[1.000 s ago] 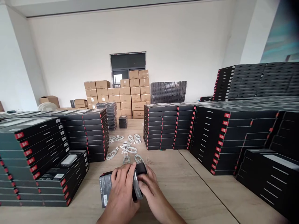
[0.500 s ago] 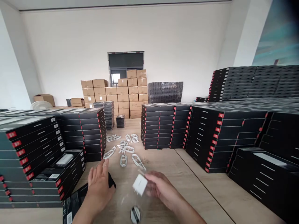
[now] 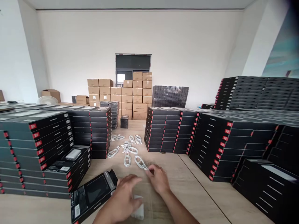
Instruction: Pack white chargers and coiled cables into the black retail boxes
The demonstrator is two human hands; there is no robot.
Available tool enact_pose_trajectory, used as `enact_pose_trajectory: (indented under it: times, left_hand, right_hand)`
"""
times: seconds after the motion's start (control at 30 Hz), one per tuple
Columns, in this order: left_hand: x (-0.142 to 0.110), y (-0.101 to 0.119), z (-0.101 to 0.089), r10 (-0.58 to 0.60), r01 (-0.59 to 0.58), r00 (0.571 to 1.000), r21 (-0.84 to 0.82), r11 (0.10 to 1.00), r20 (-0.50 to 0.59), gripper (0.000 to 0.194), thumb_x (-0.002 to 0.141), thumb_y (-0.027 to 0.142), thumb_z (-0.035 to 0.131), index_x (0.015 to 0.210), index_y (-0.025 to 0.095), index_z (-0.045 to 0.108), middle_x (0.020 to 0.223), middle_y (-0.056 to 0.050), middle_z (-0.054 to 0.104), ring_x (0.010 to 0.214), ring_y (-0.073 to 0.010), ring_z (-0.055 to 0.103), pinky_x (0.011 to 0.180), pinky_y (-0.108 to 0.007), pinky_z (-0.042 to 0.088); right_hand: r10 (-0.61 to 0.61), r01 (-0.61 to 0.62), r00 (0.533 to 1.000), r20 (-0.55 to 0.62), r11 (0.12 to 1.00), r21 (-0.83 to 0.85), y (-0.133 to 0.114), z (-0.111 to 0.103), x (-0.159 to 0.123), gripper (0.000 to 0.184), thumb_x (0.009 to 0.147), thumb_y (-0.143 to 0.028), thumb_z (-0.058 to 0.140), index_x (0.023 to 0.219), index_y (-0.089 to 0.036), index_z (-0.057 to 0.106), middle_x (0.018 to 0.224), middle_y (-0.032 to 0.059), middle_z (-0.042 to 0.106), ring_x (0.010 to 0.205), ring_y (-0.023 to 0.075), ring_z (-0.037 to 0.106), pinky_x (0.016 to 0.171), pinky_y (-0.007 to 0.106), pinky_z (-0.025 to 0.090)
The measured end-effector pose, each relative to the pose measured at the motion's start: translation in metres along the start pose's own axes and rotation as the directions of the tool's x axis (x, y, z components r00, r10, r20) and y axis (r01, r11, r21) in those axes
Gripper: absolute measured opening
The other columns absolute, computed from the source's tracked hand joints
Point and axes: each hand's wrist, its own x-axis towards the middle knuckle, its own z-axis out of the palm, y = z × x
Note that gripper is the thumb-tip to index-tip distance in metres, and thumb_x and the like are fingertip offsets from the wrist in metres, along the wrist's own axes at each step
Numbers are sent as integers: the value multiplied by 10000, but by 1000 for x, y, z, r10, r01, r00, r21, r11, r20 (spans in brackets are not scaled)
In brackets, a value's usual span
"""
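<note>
My right hand (image 3: 159, 179) has its thumb and fingertips closed at the near end of a coiled white cable (image 3: 140, 162), which lies on the table. My left hand (image 3: 126, 197) is held over the table with thumb and fingers apart. Just under its thumb is a white charger (image 3: 139, 211), blurred and partly covered by the hand. To the left of that hand lies a black box (image 3: 93, 193) with its end flap raised; the wrist overlaps its near side.
Several more coiled white cables (image 3: 127, 159) lie ahead. Stacks of black boxes with red tabs stand left (image 3: 53, 133) and right (image 3: 210, 143). A white device (image 3: 73, 154) rests on a lower left stack. Brown cartons (image 3: 127, 99) are piled by the far wall.
My right hand has let go of the white charger and moved forward to the cable. My left hand has moved right and nearer, off the black box to the charger. The view has shifted slightly.
</note>
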Motion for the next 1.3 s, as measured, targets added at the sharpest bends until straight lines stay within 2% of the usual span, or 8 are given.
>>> enact_pose_trajectory:
  times: [0.23, 0.33, 0.43, 0.63, 0.73, 0.83, 1.07, 1.3]
  left_hand:
    - [10, -19, -6, -93, 56, 895, -98, 994, -437, 587, 858, 367, 522, 1406, 238, 353, 1443, -110, 400, 1278, -253, 447, 1053, -408, 361]
    - [11, -16, -10, -165, 74, 923, -260, 963, -347, 423, 886, 474, 461, 1216, 211, 492, 1146, -107, 629, 939, -225, 641, 819, -357, 497]
    - [12, -9, -9, -191, 74, 948, -410, 909, -253, 352, 900, 525, 404, 935, 204, 544, 740, -29, 654, 606, -172, 599, 526, -261, 450]
    - [8, 11, 2, -16, -56, 977, -332, 942, -211, 248, 901, 393, 481, 822, 196, 610, 841, -46, 663, 730, -161, 587, 674, -257, 473]
    - [5, 17, 5, 73, -113, 987, -287, 951, -144, 171, 842, 335, 589, 766, 187, 628, 1011, -57, 641, 926, -192, 578, 786, -256, 455]
    - [6, 15, 8, 20, -51, 994, -303, 951, -107, 244, 854, 384, 565, 735, 178, 620, 861, -32, 621, 781, -165, 563, 684, -240, 448]
    - [7, 12, 13, 30, -56, 974, -110, 992, -225, 236, 888, 383, 519, 889, 229, 698, 772, -15, 646, 713, -168, 563, 688, -259, 421]
    - [7, 17, 11, 89, -73, 967, 76, 994, -237, 250, 880, 349, 527, 740, 235, 701, 706, -29, 651, 645, -177, 573, 635, -272, 425]
  right_hand:
    - [-75, -7, 980, 183, 910, 414, -20, -24, -20, 228, 791, -411, 590, 843, -193, 634, 749, 24, 678, 730, 195, 621, 692, 295, 474]
    - [-100, -81, 966, 241, 765, 640, -40, -29, -25, 235, 732, -394, 716, 827, -187, 657, 701, 4, 651, 691, 165, 586, 659, 268, 445]
    - [-5, -161, 978, 210, 621, 767, -54, -30, -27, 328, 697, -411, 772, 921, -192, 676, 699, -9, 636, 614, 119, 538, 556, 221, 394]
    - [164, -373, 928, 335, 371, 851, -58, -25, -31, 363, 633, -399, 835, 885, -171, 706, 595, -36, 579, 502, 68, 486, 441, 169, 333]
    - [164, -343, 939, 304, 352, 871, -58, -26, -31, 349, 587, -360, 864, 845, -167, 730, 659, -5, 644, 605, 102, 570, 538, 192, 448]
    - [154, -274, 961, 232, 378, 884, -61, -29, -31, 396, 586, -367, 860, 915, -178, 746, 786, 22, 699, 720, 144, 622, 655, 247, 519]
    - [173, -136, 983, 62, 460, 878, -65, -31, -32, 502, 654, -402, 808, 1100, -204, 689, 846, 9, 701, 707, 163, 650, 669, 315, 569]
    - [268, -131, 963, 31, 365, 922, -62, -34, -29, 468, 608, -395, 841, 1006, -192, 702, 748, -3, 688, 745, 196, 696, 689, 308, 568]
